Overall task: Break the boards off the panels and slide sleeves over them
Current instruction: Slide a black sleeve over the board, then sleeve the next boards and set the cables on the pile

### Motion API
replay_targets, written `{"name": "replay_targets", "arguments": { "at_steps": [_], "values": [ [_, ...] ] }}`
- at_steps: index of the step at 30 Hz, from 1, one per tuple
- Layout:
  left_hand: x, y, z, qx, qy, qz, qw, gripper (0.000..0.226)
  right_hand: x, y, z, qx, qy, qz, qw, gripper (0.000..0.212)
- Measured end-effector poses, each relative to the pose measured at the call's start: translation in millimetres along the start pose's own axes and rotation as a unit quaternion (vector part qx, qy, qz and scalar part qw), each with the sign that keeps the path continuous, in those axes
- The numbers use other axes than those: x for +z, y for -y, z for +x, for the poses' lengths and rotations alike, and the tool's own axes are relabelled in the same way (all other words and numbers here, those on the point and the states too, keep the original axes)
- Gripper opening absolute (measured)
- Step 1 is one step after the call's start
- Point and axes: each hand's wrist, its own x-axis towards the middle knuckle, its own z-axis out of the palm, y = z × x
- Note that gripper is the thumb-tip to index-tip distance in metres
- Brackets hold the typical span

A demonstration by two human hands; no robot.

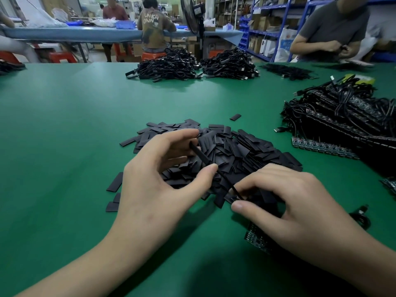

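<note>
Two hands work over the sleeve pile (246, 151) mid table (64, 125). L hand (158, 174) fingers pinch one black sleeve (201, 156); R hand (289, 200) fingers pinch its lower end, w/ a board (256, 239) under the palm. Panels (342, 125) stacked at the table's right edge.

Sleeve and cable held over a heap of sleeves (235, 151)
A black sleeve (200, 154) is pinched edge-on by the left hand (162, 174). A thin cable (228, 182) running from it is pinched by the right hand (300, 202), beneath which a panel (255, 234) edge is seen on the green table (64, 125).
</note>
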Motion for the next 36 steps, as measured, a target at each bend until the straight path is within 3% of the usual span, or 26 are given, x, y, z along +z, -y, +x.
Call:
{"name": "replay_targets", "arguments": {
  "at_steps": [4, 7, 11, 13, 20, 25, 31, 33, 36],
  "values": [
    [-0.4, 4.2, 0.2, -0.007, -0.016, -0.001, 1.000, 0.045, 1.1, 0.8, -0.9, -0.005, 0.034, -0.011, 0.999, 0.030],
    [-1.2, 10.8, 2.0, -0.018, -0.003, 0.031, 0.999, 0.045, -3.8, -4.5, 1.8, 0.021, -0.024, 0.001, 0.999, 0.015],
    [-6.5, 19.3, 6.6, 0.010, 0.039, 0.171, 0.984, 0.049, -33.4, -15.9, 24.9, 0.082, -0.078, 0.065, 0.992, 0.009],
    [-6.7, 21.2, 7.3, 0.032, 0.079, 0.259, 0.962, 0.049, -52.1, -26.7, 51.1, 0.093, -0.074, 0.033, 0.992, 0.010],
    [-2.2, 24.6, 1.7, 0.055, 0.188, 0.364, 0.911, 0.062, -49.3, -80.0, 195.3, 0.141, 0.010, -0.078, 0.987, 0.021],
    [0.3, 27.7, 4.0, 0.048, 0.213, 0.374, 0.902, 0.062, -2.5, -107.6, 274.6, 0.160, 0.102, -0.084, 0.978, 0.026],
    [2.0, 32.0, 5.8, 0.047, 0.240, 0.363, 0.899, 0.062, 47.2, -132.2, 307.4, 0.157, 0.164, -0.080, 0.971, 0.027],
    [1.2, 32.4, 5.9, 0.048, 0.242, 0.361, 0.899, 0.061, 54.0, -138.0, 306.0, 0.135, 0.138, -0.105, 0.976, 0.025],
    [1.1, 33.2, 6.8, 0.048, 0.244, 0.358, 0.900, 0.060, 50.5, -142.8, 290.4, 0.098, 0.023, -0.147, 0.984, 0.020]
  ]
}}
